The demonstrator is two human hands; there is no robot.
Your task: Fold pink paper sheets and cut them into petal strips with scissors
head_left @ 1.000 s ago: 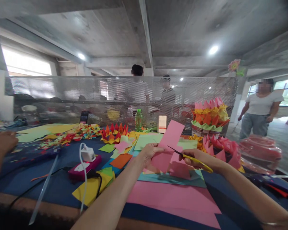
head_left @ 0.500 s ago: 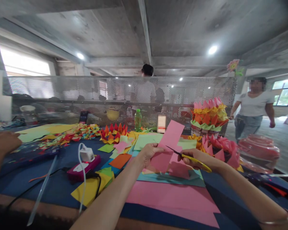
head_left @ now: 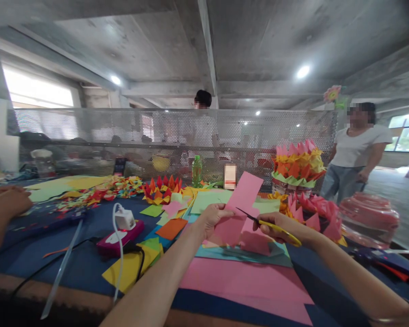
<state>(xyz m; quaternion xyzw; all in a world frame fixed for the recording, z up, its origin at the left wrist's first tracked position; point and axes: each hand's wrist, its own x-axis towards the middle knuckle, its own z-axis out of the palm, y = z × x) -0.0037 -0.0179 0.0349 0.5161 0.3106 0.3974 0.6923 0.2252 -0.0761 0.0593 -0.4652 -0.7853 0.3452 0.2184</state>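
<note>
My left hand [head_left: 215, 221] is closed on a strip of pink paper [head_left: 246, 190], which stands tilted up to the right above the stack. My right hand [head_left: 276, 225] grips yellow-handled scissors [head_left: 282, 232]. Their dark blades point left and lie against the pink strip, near my left fingertips. Below both hands are smaller pink pieces [head_left: 255, 239], teal sheets [head_left: 276, 258] and large pink sheets [head_left: 241, 281]. Pale green sheets [head_left: 209, 200] lie behind my left hand.
A purple power strip [head_left: 121, 240] with a white charger and cables lies left. Paper lotus flowers [head_left: 298, 165] stand back right, beside a clear pink jar [head_left: 368, 220]. Glue guns [head_left: 388, 263] lie on both sides. Another person's hand [head_left: 12, 200] rests far left; a green bottle [head_left: 197, 171] stands behind.
My hands, the strip and the scissors keep almost the same pose. The person at the right has come closer to the table, and the one behind the screen has shifted left.
</note>
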